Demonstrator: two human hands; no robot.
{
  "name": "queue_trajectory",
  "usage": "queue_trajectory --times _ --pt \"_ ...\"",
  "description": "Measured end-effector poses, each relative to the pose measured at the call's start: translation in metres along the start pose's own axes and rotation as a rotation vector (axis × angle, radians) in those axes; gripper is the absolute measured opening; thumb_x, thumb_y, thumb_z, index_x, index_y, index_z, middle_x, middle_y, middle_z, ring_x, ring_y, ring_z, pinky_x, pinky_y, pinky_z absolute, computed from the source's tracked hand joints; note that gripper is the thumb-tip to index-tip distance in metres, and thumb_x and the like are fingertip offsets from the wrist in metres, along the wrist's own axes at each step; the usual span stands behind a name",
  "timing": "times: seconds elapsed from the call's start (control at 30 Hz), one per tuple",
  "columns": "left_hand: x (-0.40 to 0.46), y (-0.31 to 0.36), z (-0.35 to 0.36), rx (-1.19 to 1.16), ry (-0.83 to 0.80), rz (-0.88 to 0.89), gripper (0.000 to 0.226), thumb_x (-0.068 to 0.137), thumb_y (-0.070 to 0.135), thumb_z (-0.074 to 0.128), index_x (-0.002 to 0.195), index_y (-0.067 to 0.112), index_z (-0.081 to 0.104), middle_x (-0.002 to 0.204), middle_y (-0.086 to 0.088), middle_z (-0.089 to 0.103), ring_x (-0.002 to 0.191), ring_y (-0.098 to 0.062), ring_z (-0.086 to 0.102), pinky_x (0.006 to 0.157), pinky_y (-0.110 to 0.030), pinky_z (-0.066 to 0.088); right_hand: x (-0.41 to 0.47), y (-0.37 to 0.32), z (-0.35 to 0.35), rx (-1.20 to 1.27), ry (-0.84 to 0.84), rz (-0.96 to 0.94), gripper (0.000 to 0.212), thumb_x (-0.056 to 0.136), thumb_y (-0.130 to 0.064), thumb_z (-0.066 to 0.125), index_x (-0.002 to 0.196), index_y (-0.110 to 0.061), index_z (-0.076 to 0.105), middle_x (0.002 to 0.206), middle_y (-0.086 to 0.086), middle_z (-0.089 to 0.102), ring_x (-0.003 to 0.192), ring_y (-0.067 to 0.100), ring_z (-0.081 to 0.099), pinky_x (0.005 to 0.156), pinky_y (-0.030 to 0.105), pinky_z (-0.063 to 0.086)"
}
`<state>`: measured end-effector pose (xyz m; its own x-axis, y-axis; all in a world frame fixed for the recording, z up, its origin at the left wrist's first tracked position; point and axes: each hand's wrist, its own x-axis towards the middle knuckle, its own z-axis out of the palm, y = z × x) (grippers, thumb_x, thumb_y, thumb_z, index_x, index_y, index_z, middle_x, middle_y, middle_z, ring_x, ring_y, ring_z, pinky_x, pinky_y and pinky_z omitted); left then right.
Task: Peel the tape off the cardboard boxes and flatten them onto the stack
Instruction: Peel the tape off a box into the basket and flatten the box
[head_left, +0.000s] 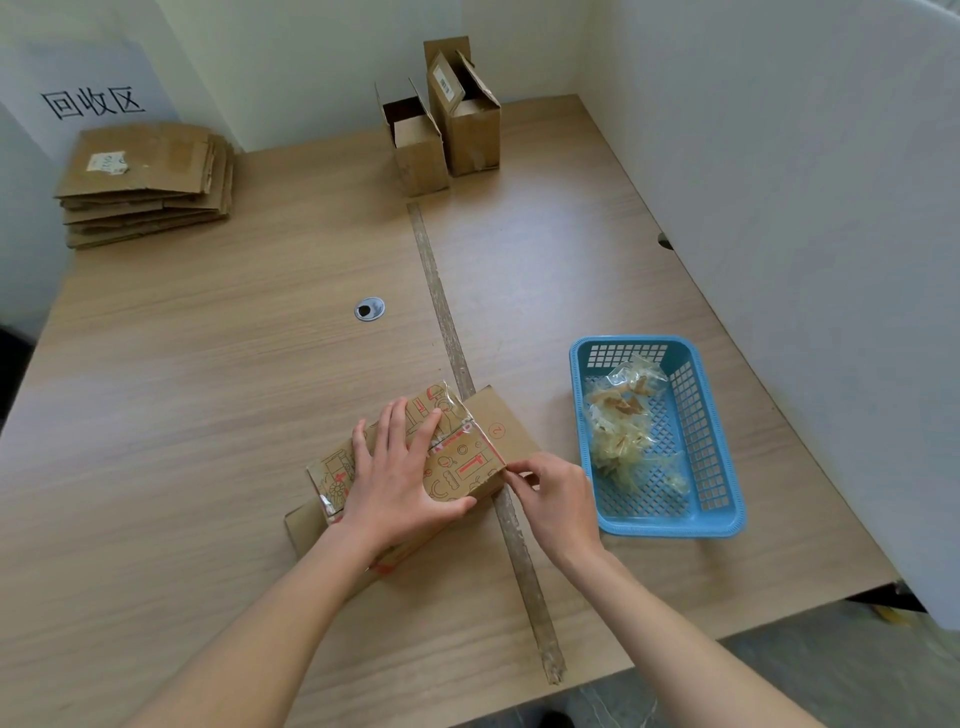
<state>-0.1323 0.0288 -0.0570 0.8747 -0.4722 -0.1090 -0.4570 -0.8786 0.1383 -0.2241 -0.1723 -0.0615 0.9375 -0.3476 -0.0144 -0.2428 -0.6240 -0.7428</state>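
A small cardboard box (470, 457) printed with red and dark drawings lies on the table near me, with clear tape (451, 410) over its top seam. My left hand (400, 475) lies flat on the box top, fingers spread, pressing it down. My right hand (550, 493) is at the box's right corner, thumb and forefinger pinching the tape end there. A stack of flattened boxes (145, 182) sits at the far left corner of the table.
A blue plastic basket (670, 519) holding crumpled peeled tape stands to the right of the box. Two open cardboard boxes (415, 140) (467, 109) stand upright at the far edge. A taped seam (447, 322) runs down the table, and a cable grommet (370, 309) sits mid-table. White walls enclose the right and back.
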Motion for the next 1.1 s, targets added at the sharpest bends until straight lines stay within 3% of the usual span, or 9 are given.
queue_trajectory --times 0.2,0.43,0.53,0.63,0.8,0.87,0.97,1.1 --pt "0.000 0.001 0.001 0.007 0.016 0.002 0.125 0.060 0.099 0.042 0.160 0.031 0.011 0.167 -0.012 -0.002 0.156 -0.027 -0.009 0.121 -0.061 -0.009 -0.006 -0.008 0.004 -0.104 0.083 0.027 0.009 0.087 -0.028 0.074 0.083 -0.021 0.079 0.084 -0.006 0.075 0.075 0.018 0.070 0.064 0.038 0.055" --pt "0.000 0.000 0.002 -0.006 0.030 0.003 0.124 0.059 0.098 0.044 0.159 0.032 0.011 0.167 -0.011 0.000 0.156 -0.027 -0.006 0.122 -0.061 -0.007 -0.005 -0.013 0.005 -0.122 0.073 0.038 0.016 0.086 -0.032 0.070 0.075 -0.022 0.068 0.078 -0.008 0.070 0.070 0.016 0.065 0.058 0.034 0.051" --pt "0.000 -0.001 0.002 -0.019 0.024 0.006 0.124 0.059 0.098 0.045 0.159 0.033 0.010 0.167 -0.010 -0.001 0.156 -0.026 -0.007 0.122 -0.061 -0.007 -0.002 -0.011 -0.003 -0.217 0.066 -0.074 0.015 0.086 -0.028 0.070 0.075 -0.019 0.065 0.077 -0.006 0.068 0.063 0.020 0.062 0.049 0.033 0.044" --pt "-0.001 -0.002 0.002 -0.021 0.015 0.011 0.125 0.059 0.097 0.046 0.159 0.033 0.010 0.167 -0.009 -0.001 0.156 -0.026 -0.007 0.122 -0.060 -0.007 0.013 -0.006 -0.024 -0.324 0.092 -0.207 0.016 0.084 -0.022 0.075 0.074 -0.016 0.064 0.071 -0.004 0.067 0.053 0.019 0.058 0.044 0.022 0.034" --pt "0.001 -0.002 0.002 -0.006 -0.002 0.017 0.126 0.059 0.099 0.044 0.160 0.033 0.007 0.167 -0.010 -0.003 0.156 -0.027 -0.009 0.122 -0.061 -0.008 0.049 -0.011 -0.061 -0.334 -0.045 -0.462 0.007 0.092 -0.021 0.069 0.090 -0.018 0.075 0.085 -0.006 0.074 0.070 0.019 0.069 0.056 0.032 0.052" --pt "0.002 -0.001 0.001 0.000 0.003 0.012 0.126 0.059 0.099 0.043 0.160 0.032 0.008 0.167 -0.011 -0.002 0.156 -0.027 -0.008 0.122 -0.060 -0.007 0.047 -0.004 -0.063 -0.252 -0.094 -0.418 0.016 0.094 -0.021 0.069 0.107 -0.018 0.077 0.096 -0.005 0.075 0.079 0.016 0.071 0.068 0.036 0.057" --pt "0.001 -0.002 0.000 0.010 -0.004 0.010 0.126 0.058 0.100 0.042 0.160 0.033 0.007 0.167 -0.011 -0.003 0.155 -0.026 -0.009 0.122 -0.059 -0.008 0.035 0.009 -0.053 -0.098 -0.216 -0.289 0.042 0.092 -0.016 0.065 0.134 -0.019 0.065 0.117 -0.004 0.072 0.091 0.009 0.069 0.085 0.035 0.059" --pt "0.000 -0.002 -0.002 -0.017 -0.018 0.024 0.126 0.058 0.098 0.047 0.159 0.034 0.008 0.167 -0.008 -0.003 0.156 -0.026 -0.008 0.122 -0.058 -0.010 0.026 0.008 -0.034 0.036 -0.313 -0.246 0.056 0.093 -0.027 0.070 0.146 -0.029 0.052 0.132 -0.010 0.064 0.105 0.004 0.065 0.092 0.023 0.056"
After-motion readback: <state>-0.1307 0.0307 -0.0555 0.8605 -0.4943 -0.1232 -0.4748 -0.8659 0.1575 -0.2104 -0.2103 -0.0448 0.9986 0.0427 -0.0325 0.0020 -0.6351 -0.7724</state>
